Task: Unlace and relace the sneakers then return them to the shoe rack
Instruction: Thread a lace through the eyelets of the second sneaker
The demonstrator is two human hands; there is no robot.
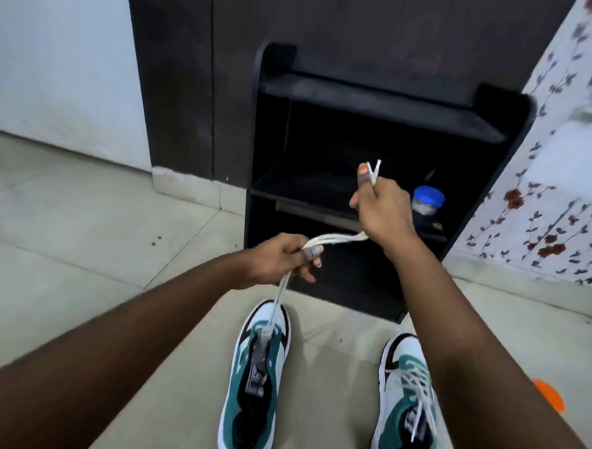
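Low in the head view, two teal-and-white sneakers sit on the floor before the black shoe rack (389,126). At centre, the left hand (282,258) grips a white lace (335,239) rising from the left sneaker (255,387); the right hand (381,211) clenches the lace's two ends, its tips poking up beside the thumb. Judging by this, the left sneaker is nearly unlaced, held only at the toe eyelets, while the right sneaker (405,401) at lower right remains fully laced. Relacing and shelving both remain. Each tongue carries a label, seemingly Puma, though blurred.
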